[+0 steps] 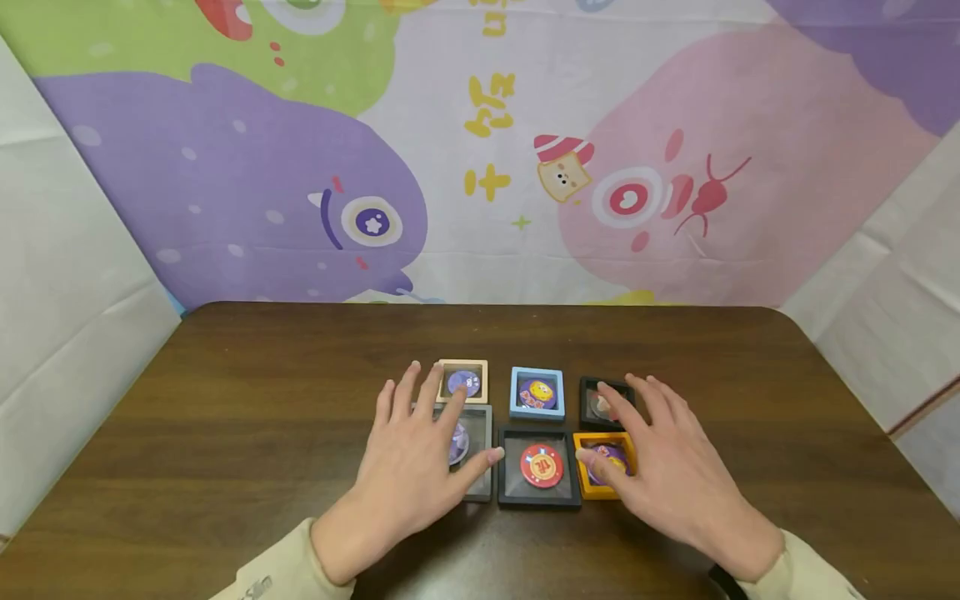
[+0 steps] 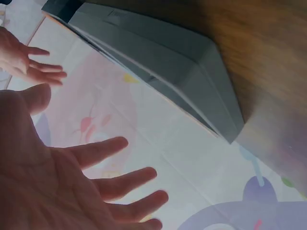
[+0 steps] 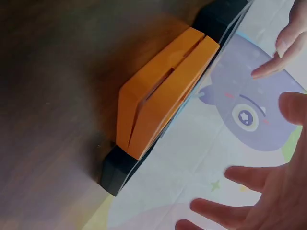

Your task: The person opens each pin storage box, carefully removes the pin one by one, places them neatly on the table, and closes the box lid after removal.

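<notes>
Cartoon-printed cloth [image 1: 487,250] hangs behind your brown bench [image 1: 285,358]. Your left hand [image 1: 412,458] hovers, fingers spread, above the gray frame [image 1: 488,427]; your right hand [image 1: 667,458], likewise spread, hangs over the orange frame [image 1: 600,437]. Between those two lies a black frame [image 1: 513,480] holding a red disc [image 1: 542,466].

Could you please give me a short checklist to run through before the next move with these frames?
1. Left hand empty: ok, fingers spread, holding nothing.
2. Right hand empty: ok, fingers spread too.
3. Grey square plastic-looking frame in plain sight from the head view: not ok, the left hand covers part of it.
4. Large black square frame with its round red badge in plain sight: ok, neither hand covers the badge.
5. Light-blue square frame uncovered: ok, no hand over it.
6. Orange square frame fully closed: cannot tell; a slit shows along its side.
</notes>
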A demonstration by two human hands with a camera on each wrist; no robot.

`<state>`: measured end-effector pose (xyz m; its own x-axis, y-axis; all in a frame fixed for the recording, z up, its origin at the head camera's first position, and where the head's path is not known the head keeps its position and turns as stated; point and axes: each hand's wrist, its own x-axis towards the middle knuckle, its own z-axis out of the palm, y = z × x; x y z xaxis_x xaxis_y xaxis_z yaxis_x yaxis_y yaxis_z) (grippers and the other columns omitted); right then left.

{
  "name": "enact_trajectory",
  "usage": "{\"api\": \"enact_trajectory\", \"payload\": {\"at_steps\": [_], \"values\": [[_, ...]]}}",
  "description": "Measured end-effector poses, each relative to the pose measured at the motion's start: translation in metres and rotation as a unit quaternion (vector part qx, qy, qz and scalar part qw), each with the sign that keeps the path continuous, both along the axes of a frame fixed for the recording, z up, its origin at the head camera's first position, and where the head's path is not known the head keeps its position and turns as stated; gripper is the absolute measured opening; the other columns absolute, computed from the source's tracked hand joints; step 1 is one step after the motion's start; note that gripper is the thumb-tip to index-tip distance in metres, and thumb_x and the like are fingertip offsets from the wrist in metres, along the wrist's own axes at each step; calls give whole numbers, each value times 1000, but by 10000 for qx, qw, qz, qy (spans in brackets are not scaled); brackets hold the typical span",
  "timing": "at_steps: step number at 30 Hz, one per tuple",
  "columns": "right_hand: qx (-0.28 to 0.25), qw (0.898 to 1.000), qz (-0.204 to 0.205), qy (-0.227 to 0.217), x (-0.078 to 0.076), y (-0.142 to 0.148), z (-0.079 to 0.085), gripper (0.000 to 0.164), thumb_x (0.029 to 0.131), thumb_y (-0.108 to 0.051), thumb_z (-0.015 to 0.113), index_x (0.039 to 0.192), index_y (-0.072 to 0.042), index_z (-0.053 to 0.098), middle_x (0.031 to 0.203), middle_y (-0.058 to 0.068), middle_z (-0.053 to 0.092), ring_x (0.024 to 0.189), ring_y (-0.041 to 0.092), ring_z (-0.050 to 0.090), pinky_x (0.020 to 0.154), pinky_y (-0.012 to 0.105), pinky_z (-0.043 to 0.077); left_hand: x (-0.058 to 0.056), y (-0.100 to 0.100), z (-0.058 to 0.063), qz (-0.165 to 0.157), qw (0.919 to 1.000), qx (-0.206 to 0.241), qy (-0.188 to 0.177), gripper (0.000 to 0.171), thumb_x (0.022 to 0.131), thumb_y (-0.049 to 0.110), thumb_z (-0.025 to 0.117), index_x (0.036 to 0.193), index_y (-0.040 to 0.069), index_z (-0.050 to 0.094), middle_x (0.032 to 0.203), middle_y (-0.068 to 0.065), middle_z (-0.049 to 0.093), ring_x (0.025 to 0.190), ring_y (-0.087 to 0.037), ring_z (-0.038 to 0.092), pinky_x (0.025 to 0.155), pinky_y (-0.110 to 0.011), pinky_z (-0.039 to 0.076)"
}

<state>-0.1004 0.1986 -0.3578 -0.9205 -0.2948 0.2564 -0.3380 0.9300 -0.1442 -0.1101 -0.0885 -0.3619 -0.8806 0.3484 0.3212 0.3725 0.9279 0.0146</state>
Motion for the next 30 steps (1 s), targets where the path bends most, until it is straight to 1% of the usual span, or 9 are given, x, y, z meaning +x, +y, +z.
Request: {"api": "enact_trajectory", "payload": {"at_steps": [4, 6, 9, 11, 14, 17, 22, 26, 30], "values": [[56, 9998, 7, -168, -1, -1, 1, 75, 82, -74, 34, 135, -22, 48, 136, 10, 40, 124, 33, 33, 90, 54, 39, -3, 3, 3, -204, 9997, 142, -52, 72, 83, 72, 36, 125, 17, 57, 136, -15, 42, 128, -36, 31, 105, -53, 19], [77, 9997, 80, -224, -2, -1, 1, 71, 82, -73, 37, 127, -22, 56, 129, 6, 47, 118, 28, 39, 85, 50, 44, -4, 5, 5, -271, 9994, 189, -130, 67, 83, 70, 40, 120, 18, 59, 133, -13, 45, 125, -35, 35, 104, -52, 22], [125, 9986, 394, -332, -2, -2, 1, 61, 81, -72, 42, 111, -24, 65, 111, -5, 56, 101, 16, 47, 77, 37, 48, -5, 8, 5, -342, 9989, 230, -203, 63, 84, 68, 41, 117, 18, 60, 131, -11, 47, 121, -32, 39, 104, -52, 23], [166, 9963, 703, -456, -2, -2, 2, 52, 79, -70, 47, 101, -26, 68, 99, -11, 55, 89, 9, 47, 70, 29, 47, -5, 9, 6, -395, 9988, 232, -195, 61, 84, 67, 42, 114, 18, 61, 129, -10, 49, 119, -31, 41, 103, -50, 26], [281, 9900, 1190, -700, -2, -1, 4, 45, 74, -66, 58, 93, -27, 67, 86, -16, 50, 78, 4, 42, 61, 24, 43, -7, 11, 6, -462, 9984, 267, -205, 58, 84, 66, 43, 111, 18, 62, 125, -8, 51, 113, -29, 46, 98, -45, 34], [351, 9807, 1576, -1101, -4, 1, 6, 35, 68, -58, 68, 86, -29, 59, 80, -15, 46, 72, 5, 41, 58, 25, 40, -8, 12, 5, -477, 9979, 325, -284, 56, 84, 65, 45, 108, 17, 63, 120, -6, 53, 104, -26, 49, 86, -41, 44], [476, 9664, 1919, -1640, -8, 1, 6, 37, 64, -41, 78, 78, -28, 46, 76, -12, 43, 64, 7, 40, 53, 26, 36, -9, 13, 3, -466, 9973, 408, -401, 53, 83, 63, 48, 107, 18, 63, 113, -2, 55, 97, -23, 50, 74, -43, 48], [589, 9615, 2098, -1672, -11, 0, 2, 38, 65, -29, 79, 78, -27, 44, 75, -11, 42, 62, 7, 39, 53, 27, 36, -10, 14, 1, -546, 9964, 510, -409, 50, 83, 62, 50, 106, 19, 63, 110, 0, 56, 96, -21, 51, 72, -43, 48], [623, 9615, 2169, -1568, -13, 2, 0, 36, 68, -22, 78, 77, -26, 43, 74, -11, 41, 62, 7, 40, 53, 26, 36, -11, 13, 1, -722, 9949, 506, -498, 48, 84, 60, 50, 107, 20, 62, 108, 0, 58, 96, -20, 53, 71, -40, 48]]}}
